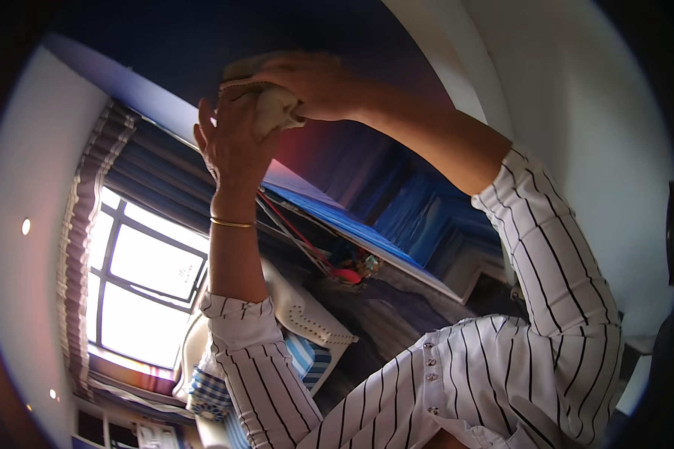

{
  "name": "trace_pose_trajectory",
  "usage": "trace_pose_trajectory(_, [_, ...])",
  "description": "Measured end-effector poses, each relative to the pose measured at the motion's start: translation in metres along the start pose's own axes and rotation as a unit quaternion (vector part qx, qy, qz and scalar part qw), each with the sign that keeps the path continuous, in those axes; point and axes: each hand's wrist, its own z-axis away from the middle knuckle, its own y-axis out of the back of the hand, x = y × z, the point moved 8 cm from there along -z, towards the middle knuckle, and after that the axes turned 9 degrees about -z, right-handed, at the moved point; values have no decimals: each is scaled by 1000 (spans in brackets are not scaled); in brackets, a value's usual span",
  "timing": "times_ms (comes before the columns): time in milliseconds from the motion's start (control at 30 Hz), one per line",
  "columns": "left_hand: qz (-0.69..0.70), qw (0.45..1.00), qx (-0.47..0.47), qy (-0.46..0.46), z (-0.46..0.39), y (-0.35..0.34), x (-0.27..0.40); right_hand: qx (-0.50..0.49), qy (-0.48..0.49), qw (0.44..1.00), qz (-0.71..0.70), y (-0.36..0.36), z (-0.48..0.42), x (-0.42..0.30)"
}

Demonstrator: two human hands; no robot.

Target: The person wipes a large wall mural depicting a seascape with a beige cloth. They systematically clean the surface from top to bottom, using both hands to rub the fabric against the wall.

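Note:
Both of my arms are raised in striped sleeves, and my hands meet at the top of the view around a pale, crumpled cloth [278,108]. My right hand [314,84] grips it from the right, its fingers blurred and in shadow. My left hand [238,132], below a thin gold bangle [232,223], holds it from the left. Some of its fingers stick out apart from the cloth, and the rest are partly hidden. Behind my hands is a large mural [382,193] with a dark blue top and a sea scene; whether the cloth touches it I cannot tell.
A bright window [146,264] with dark curtains [157,160] lies to the left. Below are a cream studded sofa [309,314] and a blue checked cushion [209,387]. A long-handled red tool [345,275] leans near the mural's base. White wall [590,140] rises at the right.

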Motion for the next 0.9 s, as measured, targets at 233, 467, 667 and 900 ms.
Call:
trace_pose_trajectory(233, [-20, 997, -79, 9, 7, -29, 4, 41, 30, 997, -64, -5, 5, 2])
trace_pose_trajectory(467, [99, 993, -63, -13, 52, -47, 50, 53, -10, 994, -97, -37, 72, 25])
trace_pose_trajectory(667, [93, 983, -123, -96, 104, -59, 104, 66, -95, 987, -109, -42, 167, 1])
trace_pose_trajectory(900, [-17, 998, -4, -60, 55, -18, 65, 93, -52, 982, -154, -37, 119, 15])
